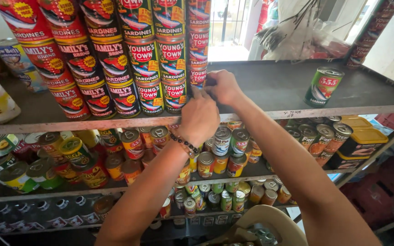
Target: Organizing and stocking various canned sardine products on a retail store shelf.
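Bottom red sardine tin (197, 76) of the rightmost stack sat at the top shelf (270, 86) front edge; right hand (223, 86) had fingers curled closed against its side, left hand (200, 116) pressed loosely bent fingers below it, though actual grip was hidden. Judged risk: nudging this base tin could tip the tall stack (198, 27) above, spilling cans onto the lower tins (228, 141).

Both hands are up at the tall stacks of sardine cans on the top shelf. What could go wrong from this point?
1. The hands work at the foot of the rightmost stack of cans; a nudge there might topple the column.
2. A falling stack would likely land on the cans crowded on the lower shelf.
3. The lone green can stands near the shelf edge and could be knocked off.
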